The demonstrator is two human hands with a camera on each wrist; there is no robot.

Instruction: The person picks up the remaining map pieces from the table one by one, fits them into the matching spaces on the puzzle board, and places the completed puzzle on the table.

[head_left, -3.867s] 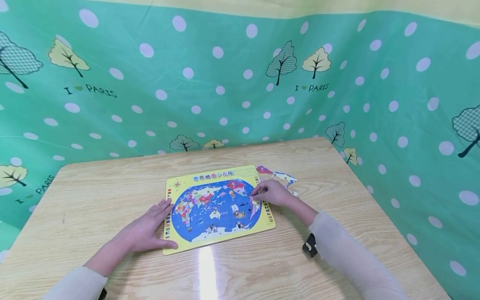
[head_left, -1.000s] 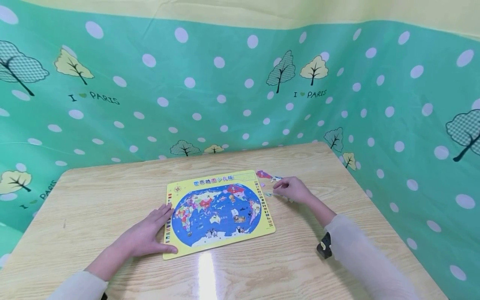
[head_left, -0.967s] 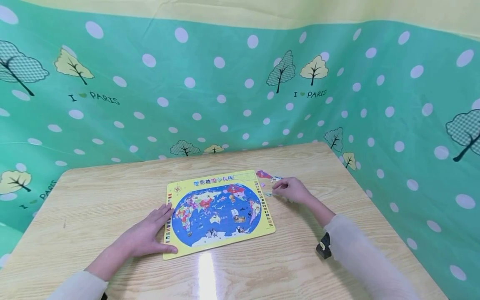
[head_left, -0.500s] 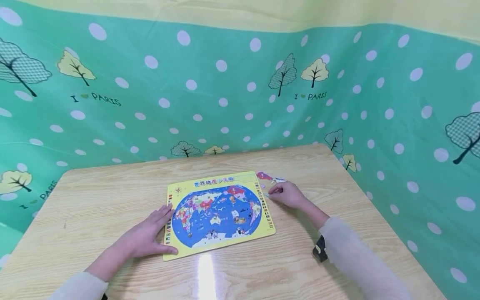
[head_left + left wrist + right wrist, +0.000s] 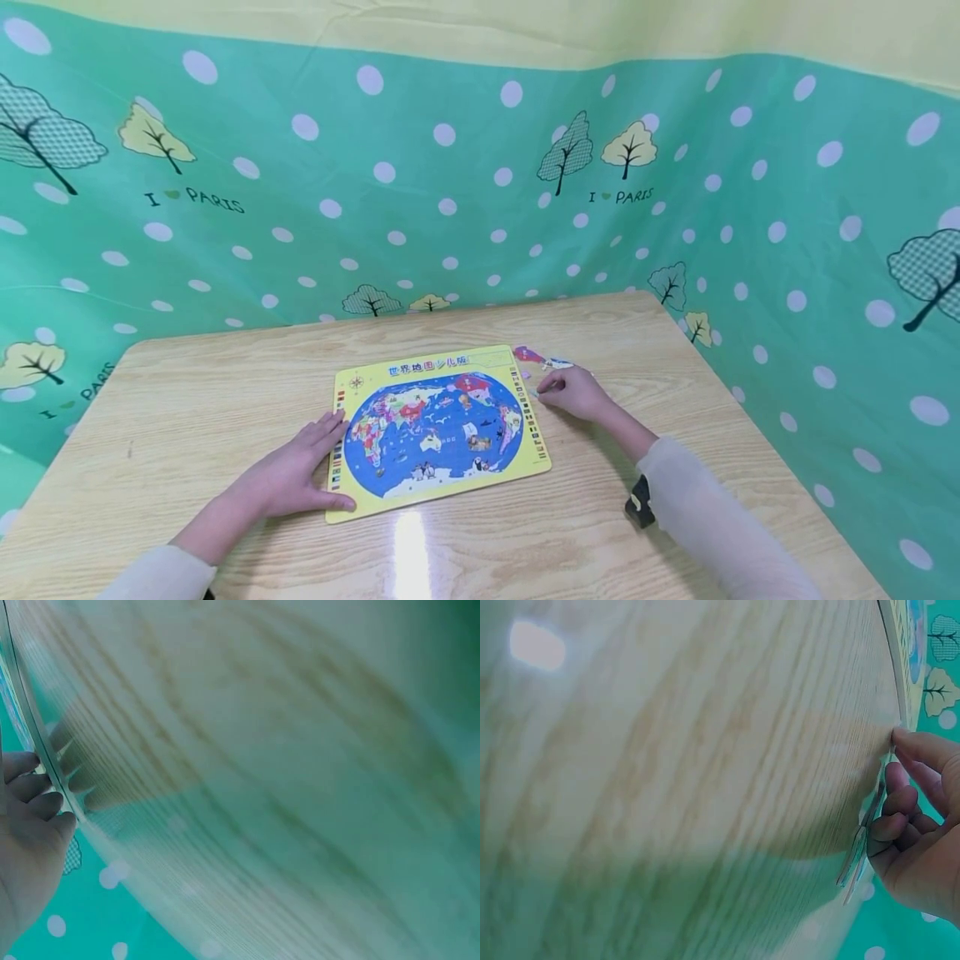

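Observation:
A yellow-bordered world map puzzle board (image 5: 536, 461) lies on the table. My left hand (image 5: 288, 475) rests along its left edge, fingers straight and thumb on the lower left corner; the left wrist view shows these fingers (image 5: 45, 802) at the board's edge. Just off the board's right edge, my right hand (image 5: 576, 395) pinches a small teal puzzle piece (image 5: 533, 392) between thumb and forefinger, mostly covered by the fingertips. In the right wrist view more thin pieces (image 5: 853, 859) lie under the curled fingers of the right hand (image 5: 922, 825).
Behind the right hand lie a red-pink puzzle piece (image 5: 528, 354), a white-and-blue one (image 5: 557, 363) and a small pink one (image 5: 526, 374). The wooden table (image 5: 225, 375) meets a green dotted curtain (image 5: 450, 167) at the back and right.
Since the earliest frame, my right hand has gone from the map's right side to the pieces beside the board. In the last second it has shifted slightly left. The left hand stays put.

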